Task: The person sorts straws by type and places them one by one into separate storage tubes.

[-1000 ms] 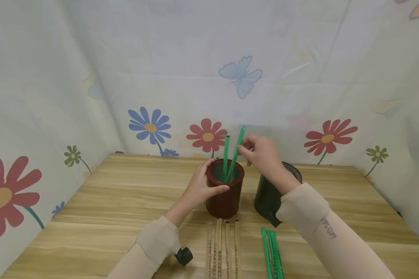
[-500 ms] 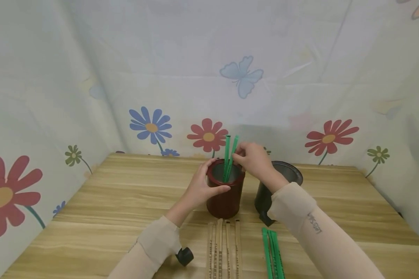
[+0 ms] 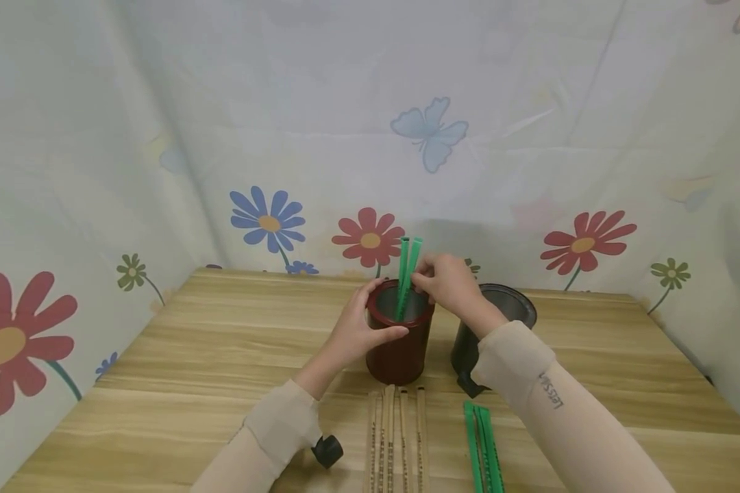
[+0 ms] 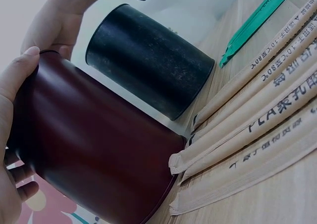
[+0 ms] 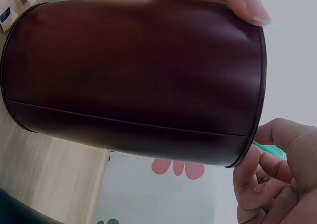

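Observation:
My left hand [image 3: 359, 323] holds the dark red cylindrical cup [image 3: 397, 356] near its rim, thumb on the near side and fingers around the far side. Two green-wrapped straws [image 3: 403, 263] stand in the cup, leaning close together, their tops above the rim. At the cup's right rim, my right hand [image 3: 450, 284] pinches the right-hand green straw between thumb and fingers. A bit of that green wrapper shows between the fingertips in the right wrist view. The left wrist view shows the cup's side [image 4: 104, 140] with my left thumb [image 4: 22, 70] at its rim.
A black cup [image 3: 469, 346] stands to the right, partly behind my right forearm. Several brown paper-wrapped straws [image 3: 390, 438] lie in front of the red cup. More green-wrapped straws [image 3: 484, 448] lie to their right. A flowered cloth [image 3: 296, 123] hangs behind the wooden table [image 3: 222, 342].
The right hand has moved down and left, lowering its green straw into the cup until its top is level with the other one. The left hand has stayed on the cup.

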The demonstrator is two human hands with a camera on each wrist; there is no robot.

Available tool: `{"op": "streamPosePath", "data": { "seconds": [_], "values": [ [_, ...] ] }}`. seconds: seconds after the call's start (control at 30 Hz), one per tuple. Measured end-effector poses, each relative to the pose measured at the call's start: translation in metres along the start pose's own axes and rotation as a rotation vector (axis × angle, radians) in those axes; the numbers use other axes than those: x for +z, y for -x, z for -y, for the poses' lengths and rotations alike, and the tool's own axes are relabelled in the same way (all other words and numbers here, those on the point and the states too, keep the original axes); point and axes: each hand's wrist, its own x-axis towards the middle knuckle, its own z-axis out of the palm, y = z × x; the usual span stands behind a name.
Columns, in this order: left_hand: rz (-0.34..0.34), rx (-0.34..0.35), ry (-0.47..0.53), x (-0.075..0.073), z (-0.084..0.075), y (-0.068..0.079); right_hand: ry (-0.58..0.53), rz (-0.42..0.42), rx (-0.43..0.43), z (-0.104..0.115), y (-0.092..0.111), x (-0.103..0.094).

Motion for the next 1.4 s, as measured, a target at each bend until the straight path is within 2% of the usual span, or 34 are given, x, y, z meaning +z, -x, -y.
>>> {"op": "streamPosePath", "data": {
  "seconds": [0.23, 0.5, 0.83, 1.13, 1.4],
  "values": [
    [0.000, 0.007, -0.005, 0.001, -0.001, -0.001, -0.003, -0.015, 0.012, 0.001, 0.004, -0.008],
    [-0.008, 0.005, -0.021, 0.000, 0.000, 0.000, -0.013, -0.011, -0.011, 0.008, 0.014, -0.020],
    [-0.003, -0.017, -0.030, -0.001, 0.001, -0.001, -0.060, -0.051, -0.061, 0.009, 0.043, -0.042],
    [-0.018, 0.002, -0.046, -0.001, 0.002, 0.000, -0.086, -0.093, -0.092, 0.004, 0.068, -0.054],
    [-0.030, 0.019, -0.057, 0.001, 0.003, -0.001, -0.022, -0.047, -0.099, -0.006, 0.099, -0.059]
  ]
}}
